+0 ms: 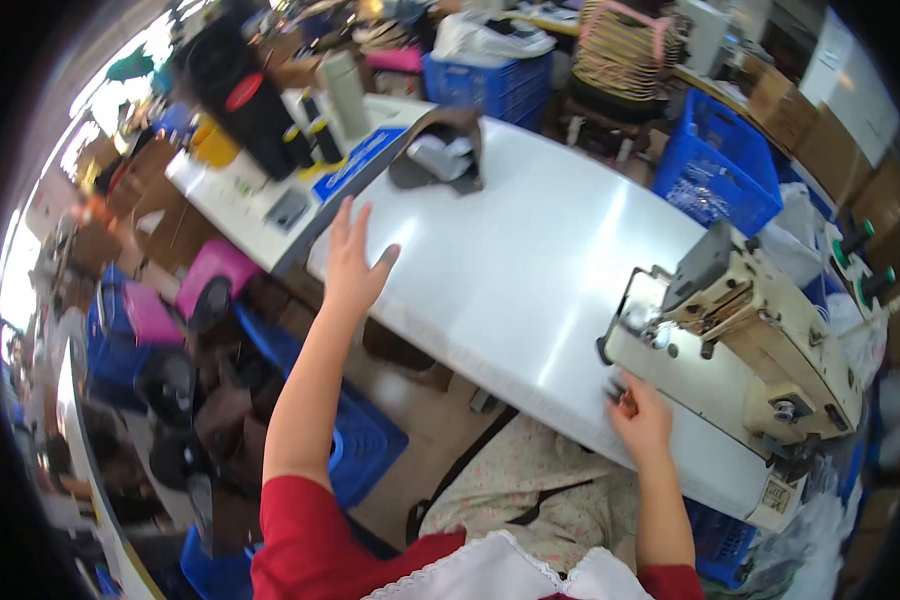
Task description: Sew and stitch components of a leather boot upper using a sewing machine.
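Observation:
My left hand (pixel 355 262) is raised over the left edge of the white sewing table (pixel 500 260), fingers spread and nothing in them. Beyond it, at the table's far end, lies a brown cap-like piece (pixel 467 130) with something pale inside its hollow. My right hand (pixel 642 420) is at the table's near edge, its fingers curled round a small dark and orange item that is too blurred to name. Just past that hand stands a cream sewing machine (pixel 760 345), its needle area lit.
Blue crates stand beyond the table (pixel 715 160) and lower left (pixel 365 450). A side table (pixel 210 200) at the far left bears a grey-green bottle (pixel 343 95) and dark thread cones. Green thread spools (pixel 855 240) stand right of the machine. Dark caps (pixel 170 390) are heaped at left.

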Demonstrator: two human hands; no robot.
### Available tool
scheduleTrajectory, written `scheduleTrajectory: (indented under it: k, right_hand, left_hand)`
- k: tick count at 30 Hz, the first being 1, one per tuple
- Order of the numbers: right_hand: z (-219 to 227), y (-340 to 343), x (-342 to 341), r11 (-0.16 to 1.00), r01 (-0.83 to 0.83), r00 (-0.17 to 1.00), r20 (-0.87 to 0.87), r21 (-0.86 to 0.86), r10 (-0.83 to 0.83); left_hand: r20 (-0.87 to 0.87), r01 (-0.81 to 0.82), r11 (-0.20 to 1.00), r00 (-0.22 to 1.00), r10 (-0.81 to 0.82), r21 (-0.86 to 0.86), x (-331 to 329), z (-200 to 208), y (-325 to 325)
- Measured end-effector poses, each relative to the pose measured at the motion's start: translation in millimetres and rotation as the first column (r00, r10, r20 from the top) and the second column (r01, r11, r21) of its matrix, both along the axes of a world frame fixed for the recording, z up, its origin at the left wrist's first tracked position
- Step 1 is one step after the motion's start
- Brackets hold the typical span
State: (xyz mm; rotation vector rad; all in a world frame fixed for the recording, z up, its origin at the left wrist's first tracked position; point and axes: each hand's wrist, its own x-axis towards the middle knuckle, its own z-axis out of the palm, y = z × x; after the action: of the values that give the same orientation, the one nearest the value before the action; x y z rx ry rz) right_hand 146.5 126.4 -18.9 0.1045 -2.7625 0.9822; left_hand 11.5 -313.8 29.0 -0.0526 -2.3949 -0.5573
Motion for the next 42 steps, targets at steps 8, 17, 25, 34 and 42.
scheduleTrajectory:
  k: [8,17,25,34,42]
  right_hand:
    - [-4.6,8.4,19.8,0.988,-0.152,0.985,-0.084,-0.016,0.150]
    - [-2.4,74.6,67.4,0.985,0.052,0.943,-0.332,0.165,0.006]
    - [-23.8,272.9,177.0,0.569,0.787,0.609,-0.443,0.236,-0.658]
    - [-53.7,316.4,207.3,0.811,0.584,0.782,-0.265,-0.001,-0.564]
    - [41.1,85.4,152.6,0.903,-0.006,0.988,-0.142,-0.430,-0.062]
  left_hand:
    - [0.260,-0.163,0.938,0.933,0.247,-0.307,-231.0,31.7,26.9]
    - [0.345,0.385,0.923,0.867,-0.360,-0.006,-182.6,85.9,15.6]
    - [0.238,0.494,0.793,0.773,-0.588,0.356,-3.1,78.8,24.9]
    - [0.180,0.430,0.805,0.827,-0.533,0.408,104.1,69.6,106.2]
    - [-0.014,0.354,0.857,0.926,-0.376,0.375,148.9,25.4,170.1]
